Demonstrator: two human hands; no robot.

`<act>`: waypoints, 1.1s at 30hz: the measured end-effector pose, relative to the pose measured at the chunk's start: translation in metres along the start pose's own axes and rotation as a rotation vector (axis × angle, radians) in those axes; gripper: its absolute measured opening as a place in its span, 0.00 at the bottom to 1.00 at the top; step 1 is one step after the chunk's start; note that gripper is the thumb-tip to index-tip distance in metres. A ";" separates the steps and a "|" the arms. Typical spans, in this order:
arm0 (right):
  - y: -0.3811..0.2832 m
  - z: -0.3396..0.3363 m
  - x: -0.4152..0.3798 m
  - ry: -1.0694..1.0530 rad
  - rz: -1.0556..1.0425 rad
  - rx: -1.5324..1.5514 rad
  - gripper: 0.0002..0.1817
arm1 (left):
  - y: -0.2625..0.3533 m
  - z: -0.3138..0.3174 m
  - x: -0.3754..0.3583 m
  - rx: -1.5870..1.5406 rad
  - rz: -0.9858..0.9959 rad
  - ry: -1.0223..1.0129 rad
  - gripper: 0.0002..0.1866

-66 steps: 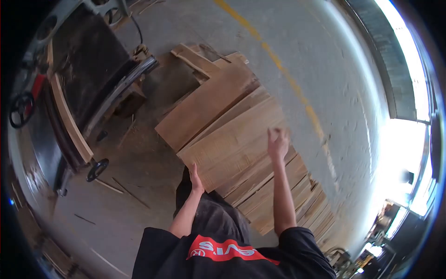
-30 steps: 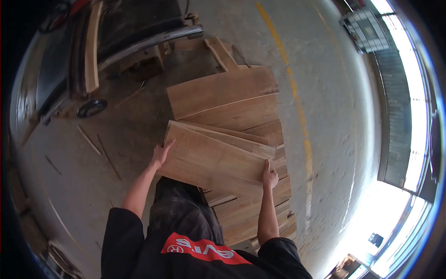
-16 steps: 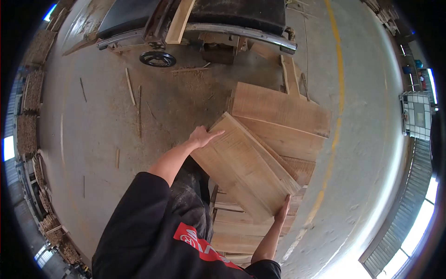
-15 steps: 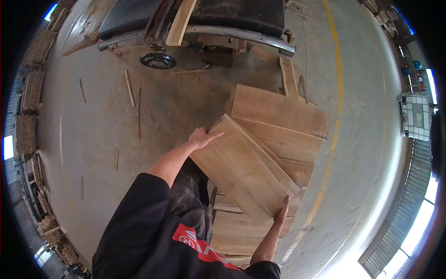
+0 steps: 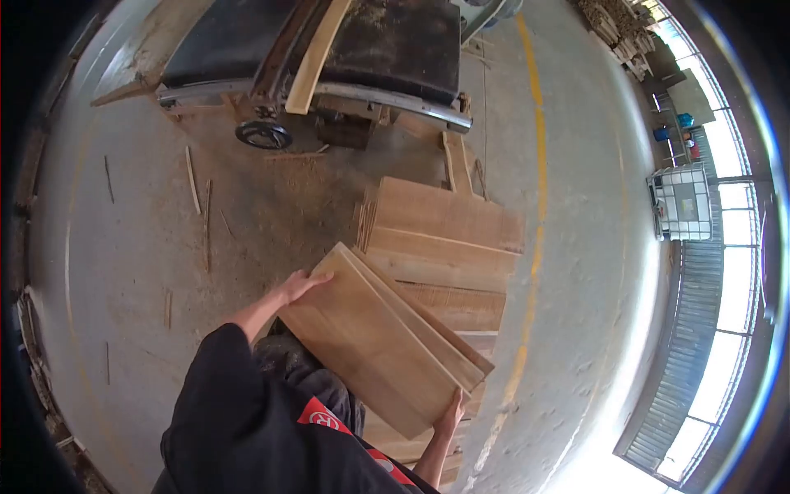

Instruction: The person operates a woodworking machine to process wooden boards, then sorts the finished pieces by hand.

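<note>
A small bundle of flat wooden boards (image 5: 370, 350) lies tilted across my front, its layers fanned out along the far right edge. At the upper left end, my left hand (image 5: 304, 286) is closed on the boards, thumb over the top face and the other fingers hidden. My right hand (image 5: 450, 412) grips the lower right end, thumb on the top face. Just beyond the bundle is a stack of wider boards (image 5: 448, 212), partly covered by it. More boards show below, near my right forearm.
A woodworking machine with a dark table (image 5: 395, 45) stands ahead, a long wood strip (image 5: 317, 58) lying on it and a black handwheel (image 5: 263, 135) below its edge. Thin offcuts (image 5: 192, 179) litter the floor. A yellow line (image 5: 540, 165) runs along the right; a caged white tank (image 5: 683, 203) stands farther off.
The camera view has swung right, so the scene sits farther left. The held boards are spread more, with more layers showing along the far edge. Both hands keep hold of the ends.
</note>
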State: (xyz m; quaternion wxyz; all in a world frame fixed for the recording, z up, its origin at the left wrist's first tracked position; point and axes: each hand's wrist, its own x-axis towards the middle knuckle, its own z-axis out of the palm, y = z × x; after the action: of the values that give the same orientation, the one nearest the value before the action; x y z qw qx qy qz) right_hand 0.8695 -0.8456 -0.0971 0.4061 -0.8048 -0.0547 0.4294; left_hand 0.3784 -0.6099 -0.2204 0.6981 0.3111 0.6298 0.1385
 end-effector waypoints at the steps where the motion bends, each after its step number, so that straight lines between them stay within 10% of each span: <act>1: 0.007 -0.007 -0.007 0.038 0.003 0.038 0.50 | 0.004 -0.003 -0.016 -0.053 0.027 -0.053 0.54; 17: -0.028 0.119 -0.035 -0.058 -0.286 0.456 0.55 | 0.305 -0.074 -0.066 0.309 0.457 -0.216 0.61; 31: -0.226 0.391 -0.054 -0.021 -0.184 0.650 0.51 | 0.652 -0.192 0.128 0.882 0.523 -0.239 0.74; 33: -0.259 0.433 -0.062 0.022 -0.117 0.598 0.51 | 0.696 -0.196 0.158 1.444 0.470 0.033 0.76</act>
State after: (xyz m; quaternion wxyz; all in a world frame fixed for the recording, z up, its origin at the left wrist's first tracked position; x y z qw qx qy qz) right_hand 0.5791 -0.4382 -0.0061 0.6497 -0.6495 0.0325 0.3937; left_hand 0.3538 0.0681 0.0756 0.2637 0.8147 0.4915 -0.1583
